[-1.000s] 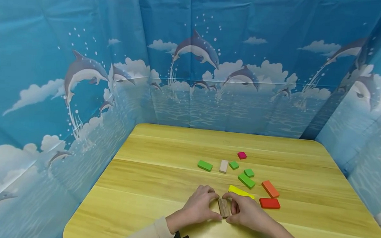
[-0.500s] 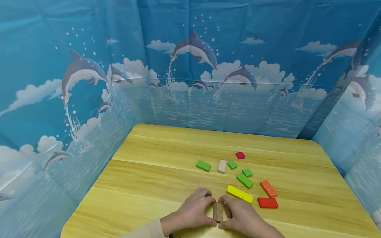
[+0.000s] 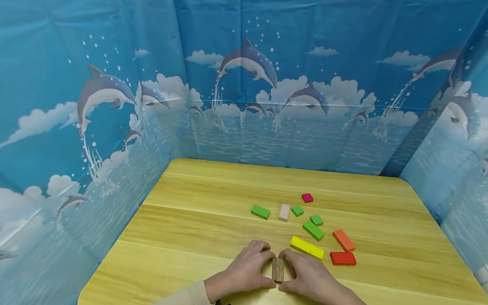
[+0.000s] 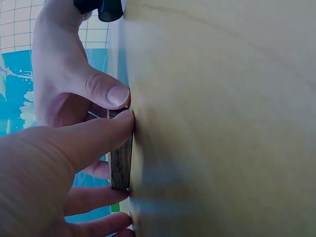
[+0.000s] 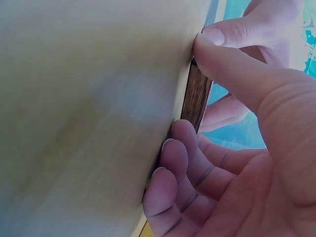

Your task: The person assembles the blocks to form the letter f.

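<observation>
A dark brown wood-grained block (image 3: 278, 270) lies on the table between both hands, its long side pointing away from me. A line runs lengthwise down the middle of its top. My left hand (image 3: 245, 269) holds it from the left, thumb at the near end and fingertips at the far end. From the right, my right hand (image 3: 310, 273) holds the same ends with thumb and forefinger. In the left wrist view the left thumb covers the near end of the brown block (image 4: 121, 165). The right wrist view shows its side face (image 5: 196, 94) between thumb and fingers.
Just beyond the right hand lies a long yellow block (image 3: 307, 247). A red block (image 3: 343, 258) and an orange block (image 3: 343, 240) sit to its right. Farther back are several green blocks (image 3: 313, 230), a pale wooden block (image 3: 284, 212) and a small magenta block (image 3: 307, 198).
The brown block was tilted at first; it has been straightened and shifted slightly left. Both hands moved along with it, uncovering more of the yellow block. The last half second shows almost no movement.
</observation>
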`<state>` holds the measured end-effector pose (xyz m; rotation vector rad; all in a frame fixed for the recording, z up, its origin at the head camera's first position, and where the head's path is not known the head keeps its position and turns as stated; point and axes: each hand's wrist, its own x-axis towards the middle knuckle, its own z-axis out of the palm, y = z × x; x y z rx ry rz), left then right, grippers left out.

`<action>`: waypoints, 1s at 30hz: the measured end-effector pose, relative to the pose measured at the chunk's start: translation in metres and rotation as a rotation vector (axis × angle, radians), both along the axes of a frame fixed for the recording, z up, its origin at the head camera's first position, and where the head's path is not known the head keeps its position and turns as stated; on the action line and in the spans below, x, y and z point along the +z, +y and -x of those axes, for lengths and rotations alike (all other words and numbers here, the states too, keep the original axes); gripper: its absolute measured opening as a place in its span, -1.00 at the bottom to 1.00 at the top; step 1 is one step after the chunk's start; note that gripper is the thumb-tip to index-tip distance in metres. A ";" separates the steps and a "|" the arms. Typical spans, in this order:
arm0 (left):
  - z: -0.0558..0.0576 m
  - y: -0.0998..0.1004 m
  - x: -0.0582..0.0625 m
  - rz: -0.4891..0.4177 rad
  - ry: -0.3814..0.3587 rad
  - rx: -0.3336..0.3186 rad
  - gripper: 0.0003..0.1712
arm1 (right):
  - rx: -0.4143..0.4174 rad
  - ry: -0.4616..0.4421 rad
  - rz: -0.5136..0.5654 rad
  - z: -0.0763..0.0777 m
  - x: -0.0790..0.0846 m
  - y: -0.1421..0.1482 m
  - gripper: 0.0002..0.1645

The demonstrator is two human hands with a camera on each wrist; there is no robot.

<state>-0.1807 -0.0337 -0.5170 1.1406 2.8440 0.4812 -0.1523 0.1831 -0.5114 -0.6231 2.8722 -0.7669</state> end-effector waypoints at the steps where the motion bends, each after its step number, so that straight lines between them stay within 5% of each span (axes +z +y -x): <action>1: 0.000 0.000 0.001 0.001 -0.001 0.001 -0.26 | -0.001 0.001 0.000 0.000 0.000 0.000 -0.24; 20: 0.001 -0.002 0.003 -0.043 -0.039 -0.004 -0.13 | -0.012 -0.020 0.058 0.000 0.017 0.006 -0.14; 30: 0.003 0.002 0.002 -0.108 -0.107 0.125 -0.10 | -0.188 0.026 0.110 0.009 0.030 0.020 -0.40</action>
